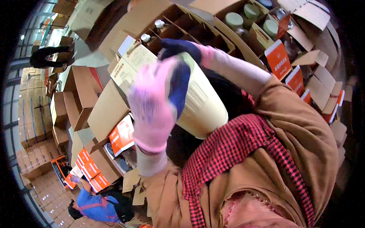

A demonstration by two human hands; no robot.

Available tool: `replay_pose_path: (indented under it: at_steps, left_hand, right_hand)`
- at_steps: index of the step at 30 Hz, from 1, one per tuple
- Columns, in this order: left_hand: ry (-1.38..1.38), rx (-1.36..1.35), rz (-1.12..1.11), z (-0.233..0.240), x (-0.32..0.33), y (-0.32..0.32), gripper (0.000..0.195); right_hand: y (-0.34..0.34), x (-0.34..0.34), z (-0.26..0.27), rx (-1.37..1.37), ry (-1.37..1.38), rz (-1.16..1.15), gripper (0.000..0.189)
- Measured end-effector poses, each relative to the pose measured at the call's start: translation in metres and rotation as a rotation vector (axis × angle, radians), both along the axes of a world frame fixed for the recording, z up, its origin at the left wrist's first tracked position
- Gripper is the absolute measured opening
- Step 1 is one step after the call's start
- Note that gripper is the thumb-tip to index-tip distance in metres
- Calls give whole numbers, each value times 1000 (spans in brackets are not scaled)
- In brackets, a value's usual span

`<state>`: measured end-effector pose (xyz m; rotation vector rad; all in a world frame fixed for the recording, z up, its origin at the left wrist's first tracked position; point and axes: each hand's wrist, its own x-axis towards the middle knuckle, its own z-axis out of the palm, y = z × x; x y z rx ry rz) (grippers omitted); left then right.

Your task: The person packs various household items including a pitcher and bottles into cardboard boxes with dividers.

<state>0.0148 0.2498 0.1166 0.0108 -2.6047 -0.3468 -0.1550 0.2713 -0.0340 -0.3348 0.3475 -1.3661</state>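
My left hand, in a pink knit glove with a dark blue coated palm, is raised in front of a tall cream ribbed plastic container. Its fingers curl away and are blurred, so whatever lies in them is hidden. Beyond it my right hand, gloved alike, reaches across the container's pale green upper end, fingers pointing left. Its grip is partly covered by the left hand. A cream printed box with a drawing of a jar lies just left of both hands. Behind them stands a divided cardboard carton holding white-capped bottles.
At upper right, an open carton holds jars with pale green lids. Orange-and-white boxes line the right side; more sit lower left. A co-worker in blue handles boxes there. Another person stands far left, near stacked cartons.
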Motion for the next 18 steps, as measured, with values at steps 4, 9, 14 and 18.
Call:
replay_pose_path:
  at_steps: [4, 9, 14, 18]
  left_hand:
    - [-168, -61, 8, 9, -24, 7, 17]
    - [222, 907, 99, -78, 33, -54, 22]
    - [224, 356, 13, -21, -7, -25, 25]
    - [206, 234, -192, -46, 17, -41, 23]
  right_hand:
    - [11, 27, 6, -421, 252, -392, 35]
    - [62, 2, 28, -573, 1025, -488, 34]
    - [14, -24, 6, -449, 176, -254, 66]
    - [26, 9, -8, -256, 174, -255, 64]
